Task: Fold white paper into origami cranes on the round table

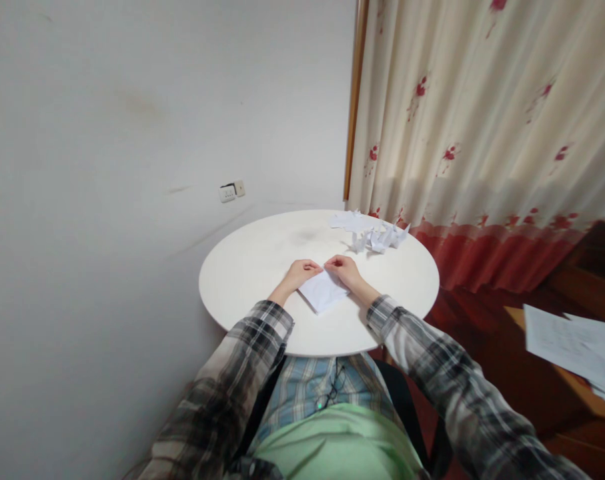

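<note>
Paper (323, 293) on surface (252, 267) — likely light, floppy, best held by edges; left hand (302, 272), right hand (343, 269), each grip pinched on its far corner.

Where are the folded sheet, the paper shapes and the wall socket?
folded sheet (323, 292), head view, flat middle.
paper shapes (377, 239), head view, middle of cluster.
wall socket (227, 193), head view, white faceplate.

no text, label, brand or number is legible on anything here.

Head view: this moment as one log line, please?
left hand: on folded white paper | right hand: same paper | origami figures: behind, on table
</note>
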The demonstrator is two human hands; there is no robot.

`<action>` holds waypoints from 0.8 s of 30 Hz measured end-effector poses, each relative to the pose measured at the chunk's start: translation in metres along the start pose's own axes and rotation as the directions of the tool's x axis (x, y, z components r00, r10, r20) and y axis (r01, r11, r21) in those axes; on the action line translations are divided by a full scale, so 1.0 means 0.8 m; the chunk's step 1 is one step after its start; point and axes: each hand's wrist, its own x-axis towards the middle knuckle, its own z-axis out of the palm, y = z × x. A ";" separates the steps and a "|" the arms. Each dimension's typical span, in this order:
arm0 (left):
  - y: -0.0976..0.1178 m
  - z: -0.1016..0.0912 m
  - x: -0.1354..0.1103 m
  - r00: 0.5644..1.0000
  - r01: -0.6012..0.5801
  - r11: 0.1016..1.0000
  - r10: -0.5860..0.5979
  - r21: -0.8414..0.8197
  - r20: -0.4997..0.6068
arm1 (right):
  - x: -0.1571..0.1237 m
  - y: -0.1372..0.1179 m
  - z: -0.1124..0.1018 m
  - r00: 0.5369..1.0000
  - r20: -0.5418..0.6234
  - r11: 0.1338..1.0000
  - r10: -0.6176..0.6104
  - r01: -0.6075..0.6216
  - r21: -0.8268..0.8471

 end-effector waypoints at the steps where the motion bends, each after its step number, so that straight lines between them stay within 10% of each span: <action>1: 0.000 0.000 0.000 1.000 0.000 1.000 0.000 0.002 0.002 | 0.000 0.000 0.000 1.000 0.001 1.000 0.000 0.000 0.001; 24: -0.002 0.000 0.001 1.000 0.015 1.000 -0.015 0.007 0.006 | -0.003 -0.004 0.000 1.000 -0.024 0.994 -0.020 0.017 -0.107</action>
